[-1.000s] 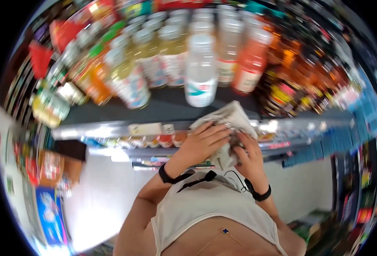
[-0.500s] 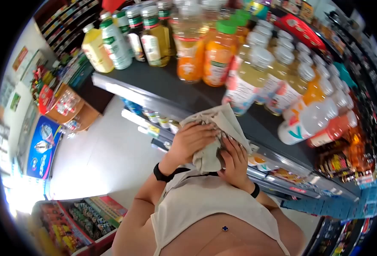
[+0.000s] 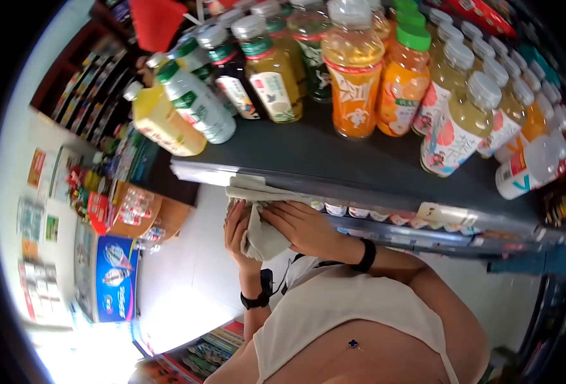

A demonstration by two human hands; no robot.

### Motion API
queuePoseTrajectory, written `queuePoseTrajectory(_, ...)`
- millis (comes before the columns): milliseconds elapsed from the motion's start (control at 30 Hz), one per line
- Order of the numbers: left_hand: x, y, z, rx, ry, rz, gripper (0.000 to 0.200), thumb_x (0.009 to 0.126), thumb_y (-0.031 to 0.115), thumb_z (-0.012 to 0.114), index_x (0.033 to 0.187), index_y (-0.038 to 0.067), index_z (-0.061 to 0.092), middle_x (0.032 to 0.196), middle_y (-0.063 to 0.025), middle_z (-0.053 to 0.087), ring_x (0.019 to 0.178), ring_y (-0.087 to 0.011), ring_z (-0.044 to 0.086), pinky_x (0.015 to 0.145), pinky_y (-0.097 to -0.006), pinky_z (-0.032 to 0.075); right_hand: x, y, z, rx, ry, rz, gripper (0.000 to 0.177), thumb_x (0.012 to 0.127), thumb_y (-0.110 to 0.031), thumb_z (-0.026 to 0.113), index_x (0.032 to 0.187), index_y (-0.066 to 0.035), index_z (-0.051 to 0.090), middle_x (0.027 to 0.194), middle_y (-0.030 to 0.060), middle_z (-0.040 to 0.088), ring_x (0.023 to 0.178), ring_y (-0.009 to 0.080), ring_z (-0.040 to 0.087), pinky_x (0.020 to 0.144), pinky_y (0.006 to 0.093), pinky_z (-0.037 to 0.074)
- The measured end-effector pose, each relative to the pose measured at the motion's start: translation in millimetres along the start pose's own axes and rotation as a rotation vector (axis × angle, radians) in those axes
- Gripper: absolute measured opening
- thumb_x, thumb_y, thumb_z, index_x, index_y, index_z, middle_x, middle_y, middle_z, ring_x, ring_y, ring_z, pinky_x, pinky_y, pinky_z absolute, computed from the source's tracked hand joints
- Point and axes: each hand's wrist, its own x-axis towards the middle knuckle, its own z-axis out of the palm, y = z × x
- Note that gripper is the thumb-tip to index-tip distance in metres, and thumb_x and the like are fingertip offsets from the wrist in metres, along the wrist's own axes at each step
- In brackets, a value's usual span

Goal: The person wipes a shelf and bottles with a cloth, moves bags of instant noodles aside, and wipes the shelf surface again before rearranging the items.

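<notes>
A folded pale grey-beige cloth [image 3: 267,238] is bunched between my two hands, its upper end against the shelf's light front rail [image 3: 209,171]. My left hand [image 3: 235,232] grips the cloth's left side, fingers bent over it. From the right, my right hand [image 3: 303,225] presses its fingers onto the cloth's upper middle and holds it too. Above the hands, the dark shelf top [image 3: 283,144] carries rows of drink bottles. Nearest the cloth are a yellow bottle [image 3: 168,125], a white bottle with a green cap [image 3: 200,105] and an orange drink bottle [image 3: 355,83].
Pink-and-white labelled bottles [image 3: 457,134] crowd the shelf's right, with a white-capped bottle [image 3: 531,168] leaning there. A lower shelf with small containers [image 3: 360,212] runs beneath the rail. To the left stand a wooden counter [image 3: 171,214] and a blue ice-cream freezer [image 3: 113,278] on pale flooring [image 3: 196,281].
Both hands and the cloth have moved left along the shelf, up to its front rail near the left end. The view has turned, so the bottles appear farther right.
</notes>
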Motion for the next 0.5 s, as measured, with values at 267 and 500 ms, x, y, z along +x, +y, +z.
queuePoseTrajectory(267, -19.0, 36.3, 68.5, -0.129, -0.405, 0.411, 0.041, 0.088, 0.019, 0.051, 0.129, 0.025, 0.052, 0.141, -0.0170, 0.041, 0.131, -0.0357, 0.038, 0.107, -0.0537, 0.022, -82.1, -2.4, -85.4, -0.616, 0.072, 0.228, 0.025, 0.087, -0.019, 0.056, 0.111, -0.013, 0.061, 0.130, -0.0010, 0.055, 0.124, 0.0145, 0.047, 0.107, 0.0404, 0.025)
queuePoseTrajectory(500, 17.5, 65.9, 104.7, 0.136, -0.294, 0.866, 0.043, 0.089, 0.024, 0.047, 0.131, 0.030, 0.049, 0.141, -0.0004, 0.044, 0.131, -0.0121, 0.038, 0.112, -0.0414, 0.016, -132.6, -10.1, -58.5, -0.748, 0.310, 0.527, 0.040, 0.084, -0.023, 0.060, 0.121, -0.008, 0.056, 0.132, 0.0101, 0.053, 0.128, 0.0291, 0.043, 0.110, 0.0517, 0.013)
